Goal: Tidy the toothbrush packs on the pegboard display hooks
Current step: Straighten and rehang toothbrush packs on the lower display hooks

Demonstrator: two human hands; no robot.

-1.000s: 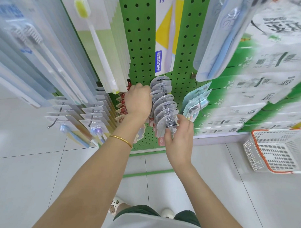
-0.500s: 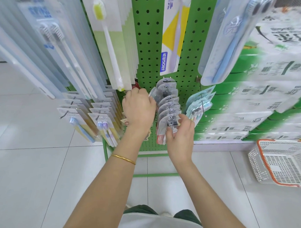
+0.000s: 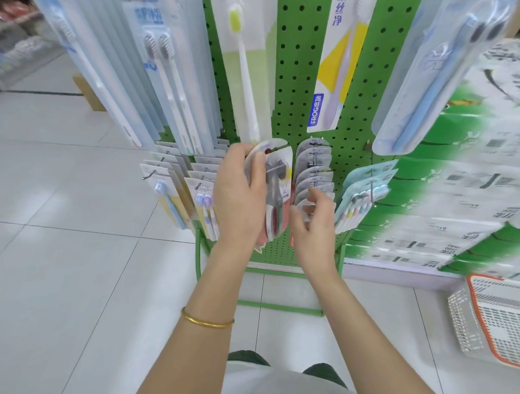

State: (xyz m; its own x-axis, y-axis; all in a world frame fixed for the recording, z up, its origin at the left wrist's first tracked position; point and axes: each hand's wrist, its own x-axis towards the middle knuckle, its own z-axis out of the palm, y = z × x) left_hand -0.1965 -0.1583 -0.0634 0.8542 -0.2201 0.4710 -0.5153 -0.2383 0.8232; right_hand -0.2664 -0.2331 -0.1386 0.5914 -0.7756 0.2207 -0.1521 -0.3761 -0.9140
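Note:
A green pegboard (image 3: 295, 89) carries rows of toothbrush packs on hooks. My left hand (image 3: 238, 196) grips a bunch of rounded grey-and-red packs (image 3: 278, 182) on a low middle hook, fingers curled round their left edge. Just to the right hangs a second row of grey rounded packs (image 3: 314, 169). My right hand (image 3: 313, 225) has its fingertips at the front packs of that row, with the fingers bent; whether it pinches a pack is not clear.
Long toothbrush packs (image 3: 168, 75) hang on the upper hooks left and right. Small pastel packs (image 3: 362, 197) hang at the lower right, white-card packs (image 3: 176, 191) at the lower left. A white and orange basket (image 3: 496, 320) sits on the tiled floor at right.
My left hand has drawn the bunch of grey-and-red packs forward and into view. My right hand has slid a little down the front of the neighbouring row. The camera has tilted up.

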